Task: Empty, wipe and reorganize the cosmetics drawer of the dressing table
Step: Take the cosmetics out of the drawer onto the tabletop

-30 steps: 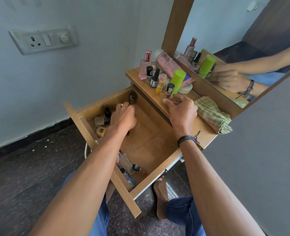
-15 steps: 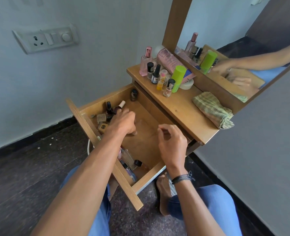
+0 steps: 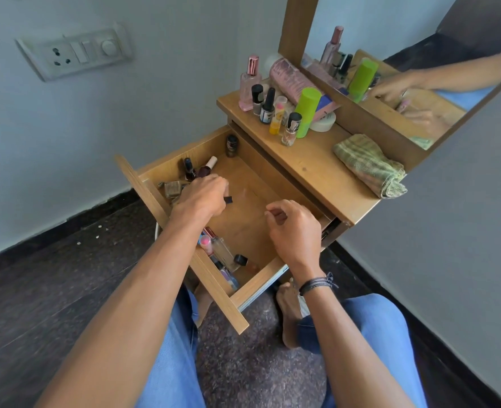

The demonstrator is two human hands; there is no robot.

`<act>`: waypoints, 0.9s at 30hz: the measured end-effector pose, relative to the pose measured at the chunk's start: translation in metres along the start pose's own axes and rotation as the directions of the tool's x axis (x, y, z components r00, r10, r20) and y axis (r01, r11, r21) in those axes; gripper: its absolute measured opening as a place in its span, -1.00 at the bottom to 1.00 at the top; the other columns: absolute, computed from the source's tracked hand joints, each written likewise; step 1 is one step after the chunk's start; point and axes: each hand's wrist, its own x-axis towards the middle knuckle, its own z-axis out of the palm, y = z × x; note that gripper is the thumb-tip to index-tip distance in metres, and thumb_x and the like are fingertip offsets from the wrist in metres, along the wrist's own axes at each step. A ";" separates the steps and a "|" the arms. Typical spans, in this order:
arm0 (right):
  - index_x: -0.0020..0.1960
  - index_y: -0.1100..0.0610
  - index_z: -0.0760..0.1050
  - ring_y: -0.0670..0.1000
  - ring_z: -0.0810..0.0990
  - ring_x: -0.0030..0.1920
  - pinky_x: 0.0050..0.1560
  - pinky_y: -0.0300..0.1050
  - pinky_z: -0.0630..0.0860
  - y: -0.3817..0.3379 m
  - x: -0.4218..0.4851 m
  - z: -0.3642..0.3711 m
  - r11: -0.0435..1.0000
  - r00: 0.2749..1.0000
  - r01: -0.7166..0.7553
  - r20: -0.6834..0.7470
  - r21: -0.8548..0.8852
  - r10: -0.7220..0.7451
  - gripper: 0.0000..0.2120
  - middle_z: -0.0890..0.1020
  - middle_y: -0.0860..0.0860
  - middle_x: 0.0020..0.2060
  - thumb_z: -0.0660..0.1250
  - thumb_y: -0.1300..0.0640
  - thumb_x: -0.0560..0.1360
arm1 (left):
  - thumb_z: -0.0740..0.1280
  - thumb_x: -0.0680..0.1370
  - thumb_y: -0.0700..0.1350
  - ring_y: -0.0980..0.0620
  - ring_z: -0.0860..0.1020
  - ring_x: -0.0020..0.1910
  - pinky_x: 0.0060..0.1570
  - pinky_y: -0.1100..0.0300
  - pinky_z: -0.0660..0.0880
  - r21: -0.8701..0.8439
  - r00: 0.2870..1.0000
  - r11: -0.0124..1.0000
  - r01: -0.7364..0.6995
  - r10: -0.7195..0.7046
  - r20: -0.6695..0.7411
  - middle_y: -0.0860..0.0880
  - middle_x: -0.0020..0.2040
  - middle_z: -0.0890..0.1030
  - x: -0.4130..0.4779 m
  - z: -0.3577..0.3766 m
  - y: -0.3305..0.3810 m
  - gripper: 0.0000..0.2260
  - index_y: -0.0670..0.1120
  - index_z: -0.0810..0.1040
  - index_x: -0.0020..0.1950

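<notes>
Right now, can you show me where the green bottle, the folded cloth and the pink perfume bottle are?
green bottle (image 3: 307,111), head view, middle of its body.
folded cloth (image 3: 368,164), head view, centre of the striped top fold.
pink perfume bottle (image 3: 249,85), head view, on the glass body below its cap.

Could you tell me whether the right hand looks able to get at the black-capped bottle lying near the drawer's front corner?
Probably yes. The right hand hovers over the open drawer, holding nothing visible, and the black-capped bottle lies uncovered just below it, with nothing between them.
</notes>
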 end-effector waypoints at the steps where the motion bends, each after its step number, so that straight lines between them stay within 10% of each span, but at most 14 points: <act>1: 0.04 -0.01 0.67 -0.10 0.59 -0.11 -0.06 -0.06 0.61 -0.001 0.000 -0.002 0.999 0.997 0.032 0.077 -0.040 -0.029 -0.91 0.67 -0.14 -0.11 0.43 0.06 0.55 | 0.33 0.55 -0.34 -0.17 0.56 0.19 0.11 -0.11 0.56 -0.019 1.000 1.000 -0.010 0.009 -0.029 -0.07 0.23 0.52 -0.002 0.000 -0.001 -0.71 -0.04 0.56 0.19; 10: 0.17 -0.10 0.62 0.00 0.64 -0.07 -0.06 -0.03 0.63 -0.034 -0.005 -0.012 0.940 0.627 0.245 0.778 -0.238 0.034 -0.43 0.68 -0.11 -0.02 0.41 -0.47 0.35 | 0.31 0.65 -0.15 -0.14 0.50 0.27 0.10 0.04 0.44 -0.432 0.998 0.902 -0.019 -0.008 -0.060 -0.06 0.35 0.49 -0.015 -0.008 0.002 -0.75 -0.06 0.44 0.32; 15: 0.15 0.08 0.61 0.13 0.67 -0.08 -0.03 0.05 0.66 -0.041 -0.009 0.003 0.923 0.745 0.203 0.663 -0.326 0.070 -0.76 0.68 0.04 -0.06 0.41 -0.02 0.55 | 0.25 0.68 -0.11 0.00 0.50 0.27 0.26 -0.04 0.51 -0.789 0.994 0.614 -0.015 -0.078 -0.079 0.04 0.34 0.48 -0.035 -0.014 -0.002 -0.79 0.05 0.43 0.31; 20: 0.12 0.12 0.59 0.12 0.65 -0.15 -0.08 0.06 0.67 -0.050 -0.001 0.015 0.982 0.825 -0.041 0.549 -0.185 0.138 -0.73 0.65 0.05 -0.11 0.37 -0.07 0.59 | 0.20 0.70 -0.09 0.02 0.54 0.19 0.17 -0.09 0.58 -0.888 0.957 0.456 -0.059 -0.227 -0.180 0.06 0.22 0.57 -0.044 -0.015 -0.007 -0.83 0.03 0.43 0.29; 27: 0.23 0.13 0.58 0.12 0.62 -0.11 -0.10 0.03 0.65 -0.062 0.001 0.036 0.988 0.803 0.033 0.593 -0.149 0.063 -0.74 0.64 0.09 -0.03 0.35 0.03 0.60 | 0.20 0.70 -0.14 0.02 0.58 0.18 0.03 -0.04 0.66 -0.923 0.931 0.379 -0.069 -0.308 -0.196 0.00 0.19 0.60 -0.044 -0.014 -0.003 -0.85 0.02 0.42 0.26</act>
